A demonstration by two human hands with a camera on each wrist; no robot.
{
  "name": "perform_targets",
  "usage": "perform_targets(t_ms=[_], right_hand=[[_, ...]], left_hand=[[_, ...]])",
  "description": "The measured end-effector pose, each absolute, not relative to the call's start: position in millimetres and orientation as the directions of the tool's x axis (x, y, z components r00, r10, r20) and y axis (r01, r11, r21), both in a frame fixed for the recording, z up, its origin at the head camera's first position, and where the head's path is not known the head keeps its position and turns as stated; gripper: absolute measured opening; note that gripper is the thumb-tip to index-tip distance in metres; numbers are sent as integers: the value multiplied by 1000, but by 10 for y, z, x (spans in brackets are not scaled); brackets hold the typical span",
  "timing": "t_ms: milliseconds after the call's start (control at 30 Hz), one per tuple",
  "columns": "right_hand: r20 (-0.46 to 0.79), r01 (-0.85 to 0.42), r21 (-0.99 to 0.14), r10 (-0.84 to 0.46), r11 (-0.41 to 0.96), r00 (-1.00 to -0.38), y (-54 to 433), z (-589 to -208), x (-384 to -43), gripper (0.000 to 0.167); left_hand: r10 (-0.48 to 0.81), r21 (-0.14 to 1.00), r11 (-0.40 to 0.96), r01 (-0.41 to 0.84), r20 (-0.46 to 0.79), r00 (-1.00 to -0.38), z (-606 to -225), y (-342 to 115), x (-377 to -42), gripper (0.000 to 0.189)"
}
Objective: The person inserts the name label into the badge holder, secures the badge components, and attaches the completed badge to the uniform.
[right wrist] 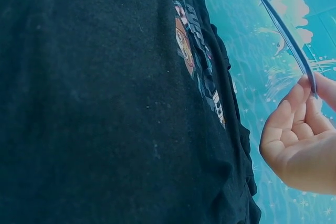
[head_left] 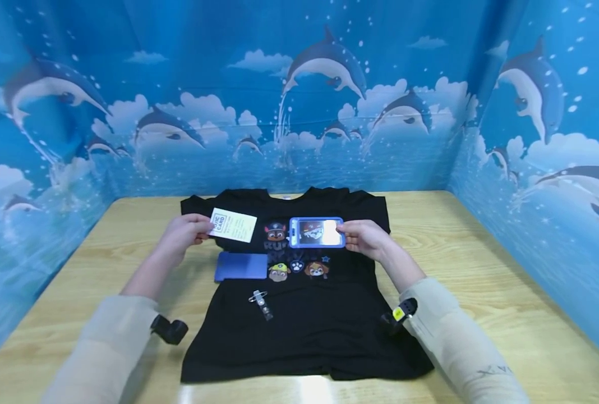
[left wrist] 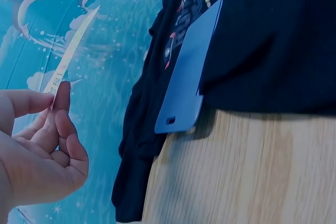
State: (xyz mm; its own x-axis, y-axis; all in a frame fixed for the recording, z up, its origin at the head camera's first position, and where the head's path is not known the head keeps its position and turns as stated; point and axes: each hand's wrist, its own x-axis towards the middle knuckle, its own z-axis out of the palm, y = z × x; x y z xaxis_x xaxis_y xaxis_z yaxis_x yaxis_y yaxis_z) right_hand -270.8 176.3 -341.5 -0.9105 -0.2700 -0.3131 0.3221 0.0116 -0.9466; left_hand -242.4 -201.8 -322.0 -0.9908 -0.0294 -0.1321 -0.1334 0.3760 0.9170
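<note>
My left hand (head_left: 182, 233) pinches a white printed card (head_left: 235, 225) by its left end, between thumb and fingers, above the shirt's left sleeve area. In the left wrist view that card (left wrist: 73, 51) appears nearly edge-on. With thumb and fingers, my right hand (head_left: 364, 237) pinches the right end of a blue-framed badge holder (head_left: 294, 233) with a shiny window. It looks thin and edge-on in the right wrist view. Between the arms, a flat blue plastic cover (head_left: 241, 266) lies partly on the black T-shirt (head_left: 304, 325), its slotted end (left wrist: 178, 114) sticking out over the table.
A badge clip (head_left: 261, 304) with a safety pin and clear strap lies on the shirt. Cartoon dog prints (head_left: 278, 272) decorate the shirt. It is spread on a light wooden table (head_left: 456, 241). Blue dolphin curtains (head_left: 259, 112) stand behind and at both sides.
</note>
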Motion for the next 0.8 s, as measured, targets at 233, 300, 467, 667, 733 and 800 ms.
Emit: perform_targets(t_ms=[233, 300, 467, 667, 733, 800], right_hand=[[-310, 321, -947, -274, 5, -911, 1729, -3411, -2730, 28], [-312, 320, -947, -267, 14, -912, 1730, -3418, -2729, 26], [-313, 320, -947, -258, 17, -914, 1730, -3428, -2715, 17], [-309, 317, -948, -258, 10, -916, 1741, -3412, -2702, 13], [-304, 312, -950, -261, 11, -916, 1749, -3406, -2709, 14], [-302, 308, -951, -258, 16, -918, 1755, -3399, -2717, 15]], left_hand=[[-64, 920, 364, -148, -133, -989, -3235, -1906, -2467, 31], [-65, 924, 351, -149, -135, -989, -3240, -1850, -2478, 30], [-69, 928, 339, -153, -138, -988, -3258, -1718, -2486, 27], [-64, 928, 347, -137, -123, -990, -3279, -1599, -2488, 27], [-62, 931, 341, -130, -115, -991, -3280, -1566, -2494, 27], [-60, 933, 337, -124, -110, -992, -3281, -1537, -2505, 26]])
